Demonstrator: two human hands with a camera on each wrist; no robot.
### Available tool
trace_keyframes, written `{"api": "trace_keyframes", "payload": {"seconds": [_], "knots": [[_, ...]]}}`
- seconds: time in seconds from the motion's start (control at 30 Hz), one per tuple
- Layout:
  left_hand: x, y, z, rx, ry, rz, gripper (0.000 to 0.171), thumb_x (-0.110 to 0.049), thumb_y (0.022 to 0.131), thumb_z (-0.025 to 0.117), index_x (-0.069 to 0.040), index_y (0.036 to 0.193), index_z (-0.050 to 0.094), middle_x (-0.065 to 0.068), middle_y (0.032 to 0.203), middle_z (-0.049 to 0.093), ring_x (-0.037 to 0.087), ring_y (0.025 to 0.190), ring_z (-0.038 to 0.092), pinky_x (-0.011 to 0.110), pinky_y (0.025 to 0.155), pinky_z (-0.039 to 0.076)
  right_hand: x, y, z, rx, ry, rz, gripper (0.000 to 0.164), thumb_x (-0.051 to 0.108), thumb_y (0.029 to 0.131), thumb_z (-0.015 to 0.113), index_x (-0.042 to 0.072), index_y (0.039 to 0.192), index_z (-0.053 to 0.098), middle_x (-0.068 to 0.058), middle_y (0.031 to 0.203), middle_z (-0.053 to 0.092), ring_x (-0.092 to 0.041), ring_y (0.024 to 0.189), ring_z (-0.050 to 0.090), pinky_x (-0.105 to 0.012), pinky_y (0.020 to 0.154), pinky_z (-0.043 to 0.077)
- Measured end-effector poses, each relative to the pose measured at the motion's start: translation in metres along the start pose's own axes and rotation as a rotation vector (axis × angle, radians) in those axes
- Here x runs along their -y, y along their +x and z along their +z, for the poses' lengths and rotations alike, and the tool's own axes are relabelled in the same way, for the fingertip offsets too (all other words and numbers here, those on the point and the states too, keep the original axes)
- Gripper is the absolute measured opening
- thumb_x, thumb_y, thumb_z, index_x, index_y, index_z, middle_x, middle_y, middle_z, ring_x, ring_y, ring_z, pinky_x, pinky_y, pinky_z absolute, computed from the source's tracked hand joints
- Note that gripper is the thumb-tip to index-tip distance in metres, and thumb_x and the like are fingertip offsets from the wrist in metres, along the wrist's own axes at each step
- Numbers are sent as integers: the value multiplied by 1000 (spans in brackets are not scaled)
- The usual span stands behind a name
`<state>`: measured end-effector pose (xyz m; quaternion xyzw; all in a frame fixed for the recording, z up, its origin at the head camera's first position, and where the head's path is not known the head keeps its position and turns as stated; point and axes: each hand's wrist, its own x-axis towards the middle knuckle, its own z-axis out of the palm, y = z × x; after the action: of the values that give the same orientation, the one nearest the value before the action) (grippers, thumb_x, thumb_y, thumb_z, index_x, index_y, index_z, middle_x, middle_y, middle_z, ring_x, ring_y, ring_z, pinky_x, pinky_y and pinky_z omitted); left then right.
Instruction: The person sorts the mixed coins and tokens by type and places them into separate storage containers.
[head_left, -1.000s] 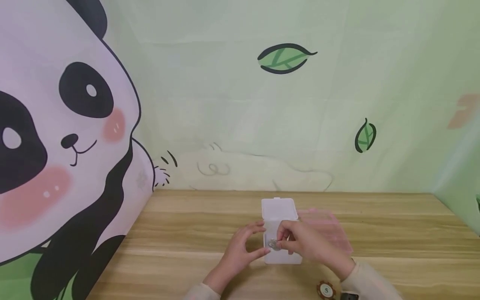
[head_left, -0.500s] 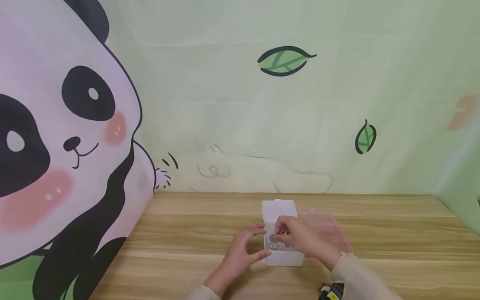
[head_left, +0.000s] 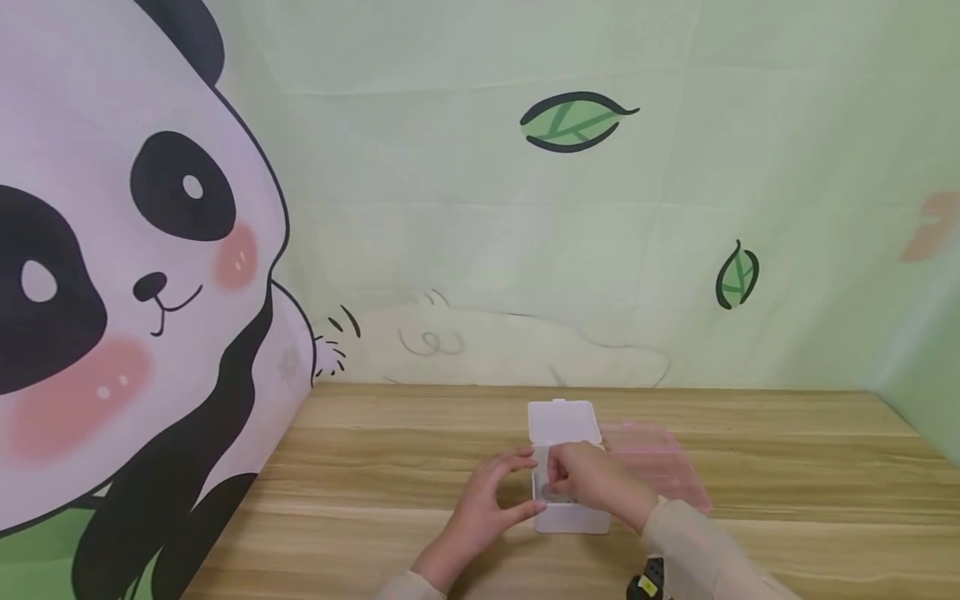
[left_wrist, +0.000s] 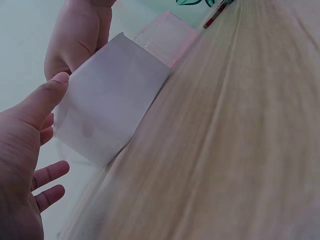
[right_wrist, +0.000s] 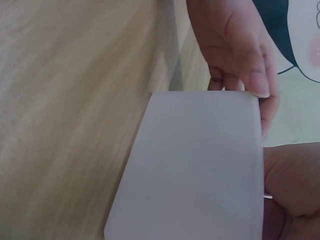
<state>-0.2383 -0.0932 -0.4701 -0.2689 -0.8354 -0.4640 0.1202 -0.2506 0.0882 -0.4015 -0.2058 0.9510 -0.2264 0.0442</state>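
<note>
A small white plastic box (head_left: 572, 521) stands on the wooden table, its lid (head_left: 562, 422) hinged up at the far side. My left hand (head_left: 483, 496) is at its left side, with the thumb touching the rim near the front corner; in the left wrist view two fingers stretch out free of it. My right hand (head_left: 588, 479) reaches over the box with its fingers down inside, pinching a silvery coin (head_left: 549, 492) there. A thin metal glint shows by those fingers in the right wrist view. The box's wall and the hand hide most of the contents.
A see-through pink case (head_left: 660, 462) lies just right of the box. Below the right sleeve is a black device (head_left: 645, 581) with a yellow patch. A reddish-brown chip (left_wrist: 216, 15) appears edge-on in the left wrist view. A panda-print cloth (head_left: 465, 208) hangs behind the table.
My right hand, pinching a coin above the box, has gone lower into it. The right forearm and black device shifted left, covering the chip in the head view. My left hand stays at the box.
</note>
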Motion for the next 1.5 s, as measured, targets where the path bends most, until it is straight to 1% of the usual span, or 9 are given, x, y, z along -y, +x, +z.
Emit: {"api": "trace_keyframes", "payload": {"seconds": [0.13, 0.47, 0.73, 0.97, 1.2, 1.33, 1.5], "knots": [[-1, 0, 0, -3, 8, 1, 45, -30, 78, 78, -17, 118, 62, -1, 138, 57, 25, 129, 51, 48, 107, 40, 1, 2, 2, 9, -48, 10, 24, 7, 78, 76, 13, 69, 55, 5, 62, 52, -12, 59, 47, -25, 54, 36], [0, -1, 0, -6, 26, 3, 45, -31, 78, 78, -17, 118, 62, -1, 138, 57, 24, 129, 51, 48, 108, 39, 1, 3, 4, -10, -152, 4, 28, 4, 74, 76, 13, 65, 52, 4, 60, 49, -13, 58, 45, -27, 53, 33], [-2, 0, 0, 0, 27, -9, 46, -31, 78, 78, -17, 118, 62, -1, 139, 57, 24, 129, 51, 48, 108, 39, -1, 5, 5, -14, -200, 19, 27, 5, 74, 77, 13, 65, 53, 4, 60, 52, -14, 58, 47, -30, 53, 37], [-1, 0, 1, -2, 22, -10, 46, -31, 77, 78, -16, 118, 62, 0, 139, 57, 25, 129, 51, 48, 108, 39, -1, 4, 3, -24, -207, 5, 24, 4, 73, 76, 11, 66, 54, 3, 60, 52, -15, 58, 47, -31, 53, 38], [-2, 0, 1, -6, 25, -4, 46, -30, 77, 78, -16, 118, 62, -1, 138, 57, 24, 129, 51, 46, 108, 39, -2, 3, 1, -47, -213, -24, 24, 2, 72, 75, 11, 65, 54, 2, 60, 54, -15, 58, 48, -32, 55, 40], [-3, 0, 1, -2, 17, -3, 46, -30, 78, 78, -14, 118, 62, -1, 138, 57, 24, 129, 51, 47, 108, 39, -2, 3, 0, -43, -221, -22, 24, 4, 73, 75, 13, 66, 54, 3, 61, 54, -14, 59, 48, -34, 57, 41], [-3, -1, 0, 1, 11, -11, 47, -29, 77, 78, -14, 118, 62, -2, 138, 57, 24, 129, 51, 47, 108, 39, -1, 2, -1, -26, -196, -11, 25, 4, 75, 76, 13, 66, 53, 3, 61, 53, -15, 60, 48, -34, 60, 41]]}}
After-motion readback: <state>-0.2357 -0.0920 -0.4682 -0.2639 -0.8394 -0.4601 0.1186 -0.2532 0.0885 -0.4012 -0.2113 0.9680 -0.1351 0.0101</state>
